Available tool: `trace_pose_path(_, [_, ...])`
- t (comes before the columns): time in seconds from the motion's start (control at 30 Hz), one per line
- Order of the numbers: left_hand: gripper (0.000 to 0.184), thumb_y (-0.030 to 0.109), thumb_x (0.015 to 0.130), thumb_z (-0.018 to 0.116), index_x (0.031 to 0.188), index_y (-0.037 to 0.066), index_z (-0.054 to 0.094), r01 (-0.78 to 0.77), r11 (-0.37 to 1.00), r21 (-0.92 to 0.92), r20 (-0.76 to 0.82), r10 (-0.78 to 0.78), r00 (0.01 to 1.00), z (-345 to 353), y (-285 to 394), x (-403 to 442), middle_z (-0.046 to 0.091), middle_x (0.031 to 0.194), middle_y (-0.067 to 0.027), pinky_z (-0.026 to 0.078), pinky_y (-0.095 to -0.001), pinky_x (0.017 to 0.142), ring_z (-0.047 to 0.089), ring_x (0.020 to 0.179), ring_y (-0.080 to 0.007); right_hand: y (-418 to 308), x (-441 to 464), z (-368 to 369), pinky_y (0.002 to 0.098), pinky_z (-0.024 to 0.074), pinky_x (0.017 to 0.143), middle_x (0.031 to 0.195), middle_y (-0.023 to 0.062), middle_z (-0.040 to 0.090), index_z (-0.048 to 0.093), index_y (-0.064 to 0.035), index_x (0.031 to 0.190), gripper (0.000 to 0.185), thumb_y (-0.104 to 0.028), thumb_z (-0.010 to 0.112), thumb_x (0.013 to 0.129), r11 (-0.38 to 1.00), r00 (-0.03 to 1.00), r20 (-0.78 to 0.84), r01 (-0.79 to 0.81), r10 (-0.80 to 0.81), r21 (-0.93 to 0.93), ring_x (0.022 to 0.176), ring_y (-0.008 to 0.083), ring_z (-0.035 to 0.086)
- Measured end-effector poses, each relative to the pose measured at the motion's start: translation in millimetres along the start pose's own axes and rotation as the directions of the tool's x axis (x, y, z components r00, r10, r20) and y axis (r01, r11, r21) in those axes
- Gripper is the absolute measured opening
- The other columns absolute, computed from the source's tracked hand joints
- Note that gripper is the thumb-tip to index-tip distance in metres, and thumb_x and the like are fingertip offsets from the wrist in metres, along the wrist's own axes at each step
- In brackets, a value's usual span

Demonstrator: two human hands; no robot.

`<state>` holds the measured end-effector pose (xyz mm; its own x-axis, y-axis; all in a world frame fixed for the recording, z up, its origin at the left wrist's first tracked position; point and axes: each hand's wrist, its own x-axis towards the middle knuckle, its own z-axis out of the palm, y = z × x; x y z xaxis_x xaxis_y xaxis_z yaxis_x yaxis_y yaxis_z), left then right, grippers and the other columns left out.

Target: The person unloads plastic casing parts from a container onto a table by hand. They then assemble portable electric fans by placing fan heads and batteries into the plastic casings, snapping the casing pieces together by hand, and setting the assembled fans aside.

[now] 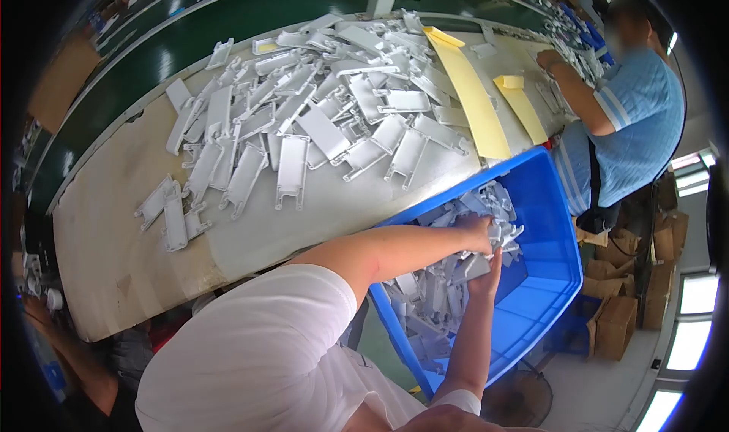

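Both of my hands are inside a large blue plastic bin [531, 310] that holds many white plastic parts [433, 303]. My left hand [476, 233] reaches in from the left, its fingers closed around a bunch of white plastic parts [503, 231]. Just below it, my right hand [486, 278] comes up from the bottom of the view and grips the same bunch from underneath. Its fingers are partly hidden by the pieces. More loose parts lie beneath and around both hands.
A big heap of similar white parts [304, 105] covers the worktable [114, 227] beside the bin. Yellow strips [471, 98] lie near its right end. A co-worker in blue [634, 120] sits at the right. Cardboard boxes [615, 325] and a fan [519, 398] stand behind the bin.
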<state>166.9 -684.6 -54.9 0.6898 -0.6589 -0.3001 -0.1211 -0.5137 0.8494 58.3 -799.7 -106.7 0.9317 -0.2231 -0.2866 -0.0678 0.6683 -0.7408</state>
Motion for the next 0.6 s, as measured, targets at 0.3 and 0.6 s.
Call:
trace_pose_path(0.3, [0.079, 0.028, 0.056, 0.072, 0.126, 0.008, 0.042, -0.403, 0.902, -0.154, -0.256, 0.358, 0.898, -40, 58, -60, 0.049, 0.112, -0.0159, 0.040, -0.0398, 0.089, 0.051, 0.102, -0.0326, -74, -34, 62, 0.0421, 0.0400, 0.091, 0.126, 0.0119, 0.044, 0.029, -0.0116, 0.135, 0.054, -0.043, 0.038, 0.093, 0.923, 0.965, 0.052, 0.262, -0.257, -0.281, 0.112, 0.0255, 0.048])
trace_pose_path(0.6, [0.067, 0.023, 0.056, 0.069, 0.116, 0.003, 0.047, -0.714, 0.696, 0.077, -0.742, 0.519, 0.426, -198, 56, -189, 0.047, 0.105, -0.0157, 0.039, -0.0420, 0.085, 0.048, 0.098, -0.0356, -75, -34, 290, 0.0406, 0.0328, 0.100, 0.135, 0.0125, 0.035, 0.023, -0.0112, 0.137, 0.049, -0.031, 0.038, 0.094, 0.765, 0.765, 0.537, 0.568, -0.355, -0.303, 0.122, 0.0262, 0.038])
